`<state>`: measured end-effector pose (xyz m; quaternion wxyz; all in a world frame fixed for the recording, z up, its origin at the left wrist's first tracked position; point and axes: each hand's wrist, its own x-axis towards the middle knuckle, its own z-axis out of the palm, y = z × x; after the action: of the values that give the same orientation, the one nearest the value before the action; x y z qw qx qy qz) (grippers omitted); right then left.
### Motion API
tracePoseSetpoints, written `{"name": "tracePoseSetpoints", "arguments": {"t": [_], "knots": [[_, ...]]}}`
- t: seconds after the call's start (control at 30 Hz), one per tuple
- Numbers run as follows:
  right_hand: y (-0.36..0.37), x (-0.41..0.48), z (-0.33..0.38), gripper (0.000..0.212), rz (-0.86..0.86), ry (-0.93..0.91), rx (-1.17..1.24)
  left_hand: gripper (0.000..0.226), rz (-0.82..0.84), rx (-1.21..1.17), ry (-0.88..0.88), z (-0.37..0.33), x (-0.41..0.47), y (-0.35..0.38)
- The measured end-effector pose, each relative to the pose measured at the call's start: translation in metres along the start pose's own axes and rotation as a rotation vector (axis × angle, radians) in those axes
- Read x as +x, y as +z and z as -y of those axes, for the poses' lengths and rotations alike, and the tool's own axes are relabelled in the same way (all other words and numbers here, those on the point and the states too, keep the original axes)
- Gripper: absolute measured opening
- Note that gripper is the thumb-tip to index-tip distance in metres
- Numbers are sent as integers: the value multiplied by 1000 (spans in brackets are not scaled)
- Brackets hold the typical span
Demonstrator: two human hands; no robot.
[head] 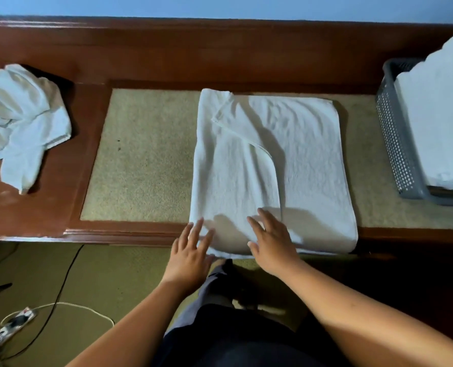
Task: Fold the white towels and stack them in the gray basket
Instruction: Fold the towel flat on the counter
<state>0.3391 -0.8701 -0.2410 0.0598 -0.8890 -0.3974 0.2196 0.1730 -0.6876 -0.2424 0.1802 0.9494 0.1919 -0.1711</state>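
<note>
A white towel (307, 154) lies partly folded on the beige inlay of the wooden table (146, 64), with a loosely turned flap across its left half. My left hand (191, 250) rests with straight fingers on the towel's near left corner. My right hand (271, 239) lies flat, fingers spread, on the towel's near edge beside the flap. The gray basket (394, 144) stands at the right edge, filled with a high stack of folded white towels (442, 123). A crumpled white towel (21, 123) lies at the far left.
The table's raised wooden back rail runs along the blue wall. Below the front edge, on the olive floor, lie a power strip (5, 332) with a white cord and a black cable (61, 287). My dark clothing fills the bottom centre.
</note>
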Motion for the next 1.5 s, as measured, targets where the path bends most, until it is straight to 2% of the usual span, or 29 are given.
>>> {"name": "tracePoseSetpoints", "arguments": {"t": [0.2,0.3,0.37,0.47,0.73,0.93,1.07,1.17,1.37,1.5], "knots": [[-21,80,2,78,190,93,-41,76,117,205,141,31,65,-17],[-31,118,-5,80,254,181,10,83,102,272,173,40,97,-32],[-36,142,-12,84,217,201,24,85,144,260,143,43,126,-43],[-50,179,-22,90,141,258,35,90,122,192,100,43,177,-61],[-96,285,-66,104,126,357,-17,102,104,181,32,55,336,-136],[-117,349,-95,99,24,406,36,108,60,202,29,65,412,-159],[-117,350,-97,91,15,414,41,101,26,216,8,55,407,-154],[-108,323,-91,83,-11,415,64,91,42,239,64,47,372,-138],[-67,211,-81,77,-23,375,122,92,79,196,180,30,257,-77],[-43,132,-83,73,52,327,133,85,77,180,191,17,188,-43]]}}
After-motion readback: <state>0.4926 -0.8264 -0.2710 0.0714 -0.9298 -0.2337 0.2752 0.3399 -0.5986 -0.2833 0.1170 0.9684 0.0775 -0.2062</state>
